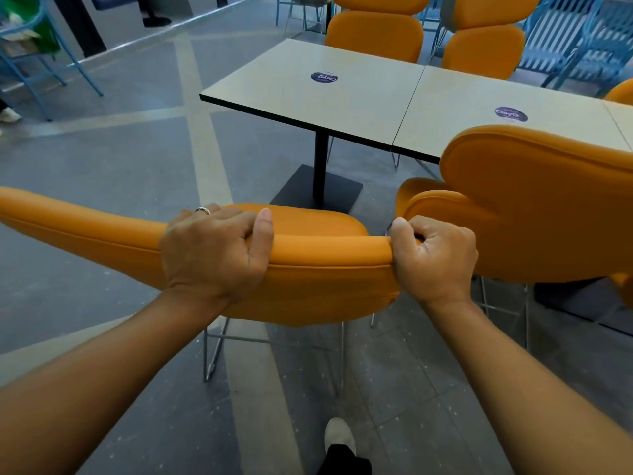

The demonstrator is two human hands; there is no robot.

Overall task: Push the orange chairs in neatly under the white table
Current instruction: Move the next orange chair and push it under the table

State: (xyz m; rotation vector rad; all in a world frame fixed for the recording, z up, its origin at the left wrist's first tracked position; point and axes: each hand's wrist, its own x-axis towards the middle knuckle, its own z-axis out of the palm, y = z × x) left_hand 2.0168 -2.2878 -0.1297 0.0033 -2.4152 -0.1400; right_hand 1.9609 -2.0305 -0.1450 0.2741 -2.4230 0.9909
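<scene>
Orange upholstery fills both grips. The left hand [212,248] has its fingers [219,217] curled over the top edge of the near chair [325,289], with the thumb wrapped along the near side. The right hand [435,258] clamps the right end of the backrest, its fingers [430,236] folded tight round the rim. Ahead of the fingers and well apart stands the white tabletop [291,97] on its black post [321,159]. The held chair sits short of it and at an angle, not yet under.

Several things look risky. Just right of the right-hand fingers, a second orange chair [541,207] comes nearly against the held backrest, so a straight shove could knock the two together or trap the knuckles between them. Because the chair is angled, its wire legs [212,351] could snag the black base plate [308,190] below and beyond the fingers. The right grip sits at the very end of the backrest, so an uneven push would likely swing the chair rather than slide it.

A round purple sticker [510,114] beyond the right-hand fingers reads "ClayG"; its smaller print is illegible. A matching sticker [324,77] beyond the left-hand fingers is upside down and too blurred to read.
</scene>
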